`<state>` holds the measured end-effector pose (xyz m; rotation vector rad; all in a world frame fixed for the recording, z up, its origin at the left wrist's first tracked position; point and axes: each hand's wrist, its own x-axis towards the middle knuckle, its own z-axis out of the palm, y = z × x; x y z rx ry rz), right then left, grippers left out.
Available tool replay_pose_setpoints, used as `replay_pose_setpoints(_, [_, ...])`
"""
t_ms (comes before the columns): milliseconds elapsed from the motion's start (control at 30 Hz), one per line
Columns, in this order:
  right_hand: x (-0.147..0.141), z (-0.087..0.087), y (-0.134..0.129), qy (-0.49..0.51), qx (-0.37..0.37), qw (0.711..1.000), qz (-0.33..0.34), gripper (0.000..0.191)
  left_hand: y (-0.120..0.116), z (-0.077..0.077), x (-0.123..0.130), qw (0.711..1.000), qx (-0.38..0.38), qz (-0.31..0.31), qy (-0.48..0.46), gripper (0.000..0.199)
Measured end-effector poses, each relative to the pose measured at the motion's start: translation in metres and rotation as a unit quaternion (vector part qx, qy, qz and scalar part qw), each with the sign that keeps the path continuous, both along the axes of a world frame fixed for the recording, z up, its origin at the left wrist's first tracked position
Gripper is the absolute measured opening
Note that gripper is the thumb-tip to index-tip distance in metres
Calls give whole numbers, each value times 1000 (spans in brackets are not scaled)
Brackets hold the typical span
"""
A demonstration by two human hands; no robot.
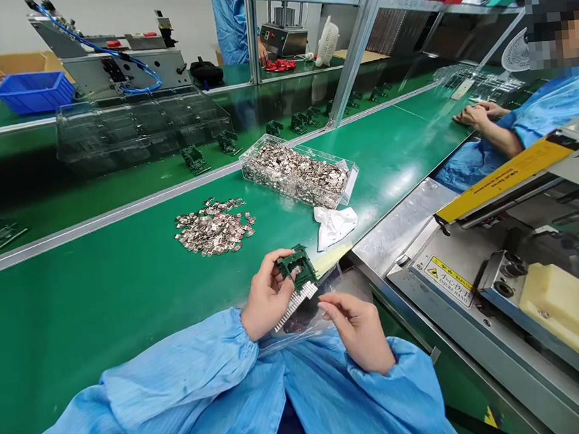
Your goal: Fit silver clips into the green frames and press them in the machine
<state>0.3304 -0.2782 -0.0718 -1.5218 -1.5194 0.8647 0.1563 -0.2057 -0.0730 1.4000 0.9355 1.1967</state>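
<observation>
My left hand is closed around a dark green plastic frame with a square opening, thumb at its near side. A comb-like silvery strip runs just below the frame; whether it is joined to the frame I cannot tell. To the right, my right hand has thumb and forefinger pinched close to the strip's end. Anything between those fingertips is too small to make out. Beyond both hands, a loose pile of small metal pieces lies on the green bench. A clear plastic box full of similar pieces stands behind.
A crumpled white cloth lies near the bench's right edge. At right stands a machine with a yellow label plate. Green frames line the conveyor behind a metal rail. A co-worker's hands rest at the far right.
</observation>
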Motion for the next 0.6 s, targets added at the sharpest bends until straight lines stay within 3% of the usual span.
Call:
replay_pose_setpoints(100, [-7, 26, 10, 46, 97, 994, -2, 11, -5, 1, -1, 1000, 16, -12, 17, 35])
replay_pose_setpoints(233, [-24, 29, 27, 55, 186, 980, -47, 8, -8, 1, -3, 998, 27, -12, 48, 36])
replay_pose_setpoints(467, [-46, 23, 31, -28, 210, 969, -125, 6, -14, 6, -5, 995, 46, -35, 81, 36])
replay_pose_setpoints(600, [-48, 22, 34, 14, 150, 981, -124, 12, -14, 5, -4, 991, 85, -16, 100, 34])
